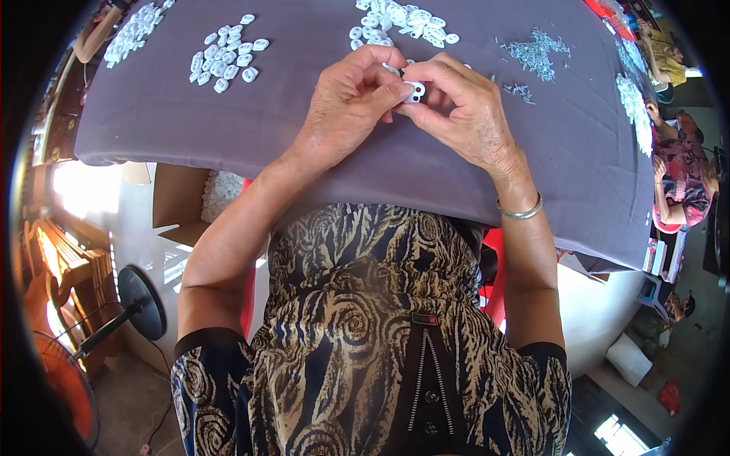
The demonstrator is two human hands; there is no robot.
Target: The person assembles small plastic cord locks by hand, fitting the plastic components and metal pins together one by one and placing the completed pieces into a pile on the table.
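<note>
White small piece, with dark round holes, is between our two hands in the head view, raised near the dark cloth of the table. Our left hand has its thumb and forefinger closed upon the piece at its left side. Our right hand bends its fingers around the other side, with thumb and forefinger close to it; how firmly they press, we cannot tell. On the right wrist we wear a silvery bracelet. Beyond our hands lies a large heap of white pieces; to the left is a smaller group of white pieces. To the right, small metal parts lie scattered. At the right edge sits another person in a patterned shirt.
</note>
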